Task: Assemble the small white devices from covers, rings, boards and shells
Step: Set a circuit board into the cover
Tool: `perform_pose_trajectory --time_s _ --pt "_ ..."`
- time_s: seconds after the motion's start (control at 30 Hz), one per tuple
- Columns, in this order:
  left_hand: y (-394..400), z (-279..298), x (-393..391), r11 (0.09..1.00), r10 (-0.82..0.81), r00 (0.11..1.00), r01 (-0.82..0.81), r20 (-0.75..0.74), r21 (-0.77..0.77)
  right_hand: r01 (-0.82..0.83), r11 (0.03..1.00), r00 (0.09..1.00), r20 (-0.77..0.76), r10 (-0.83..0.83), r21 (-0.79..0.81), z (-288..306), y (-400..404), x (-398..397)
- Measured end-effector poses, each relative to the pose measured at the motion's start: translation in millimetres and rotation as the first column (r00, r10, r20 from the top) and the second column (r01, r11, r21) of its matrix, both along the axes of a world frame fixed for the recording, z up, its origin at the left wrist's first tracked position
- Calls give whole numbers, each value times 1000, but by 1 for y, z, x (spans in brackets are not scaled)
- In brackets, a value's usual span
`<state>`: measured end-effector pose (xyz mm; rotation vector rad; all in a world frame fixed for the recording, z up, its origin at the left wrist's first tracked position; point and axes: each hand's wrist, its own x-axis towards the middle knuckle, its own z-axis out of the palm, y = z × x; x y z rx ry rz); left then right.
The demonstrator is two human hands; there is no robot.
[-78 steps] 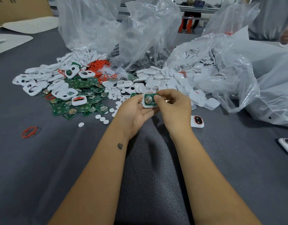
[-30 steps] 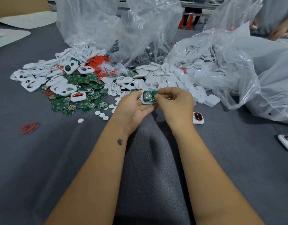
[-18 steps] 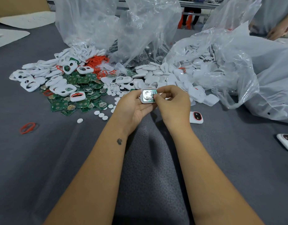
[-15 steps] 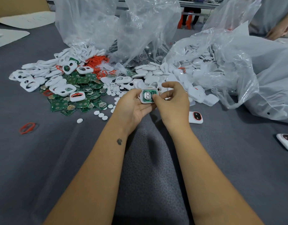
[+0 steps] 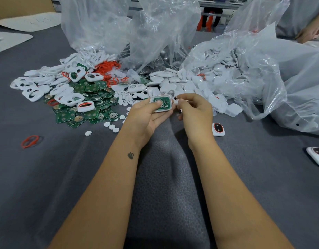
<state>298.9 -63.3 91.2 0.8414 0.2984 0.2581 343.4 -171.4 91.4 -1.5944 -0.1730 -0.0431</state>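
Ideally, your left hand (image 5: 148,114) cradled the shell (image 5: 161,103), thumb pressing its board (image 5: 163,102) flat, while your right hand (image 5: 194,112), fingers curled, pinched a small white part.

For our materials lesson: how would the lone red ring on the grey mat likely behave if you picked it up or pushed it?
The red ring looks thin and lies squashed out of round, so it is probably floppy and would sag when lifted. It seems very light for its size. Lying flat on the textured mat, it would likely drag or bunch up rather than roll.
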Motion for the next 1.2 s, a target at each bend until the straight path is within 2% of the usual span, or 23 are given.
perform_pose_trajectory --time_s 0.23,0.43,0.77,0.97,1.2 --pt "-2 0 3 997 72 997 -72 -40 10 24 954 956 286 65 -299 -5 5 -6" --pt "-2 -1 2 997 72 997 -71 -29 10 59 919 931 354 90 -390 -9 6 -5" --pt "-2 2 1 998 61 997 -62 -37 -23 -17 971 972 222 72 -238 -6 7 -3" --pt "-3 1 2 998 62 997 -62 -43 -4 6 971 978 203 44 -239 -7 8 -4" --pt "-2 1 3 997 70 996 -71 -52 -7 23 991 995 94 -11 -128 -5 5 -1"
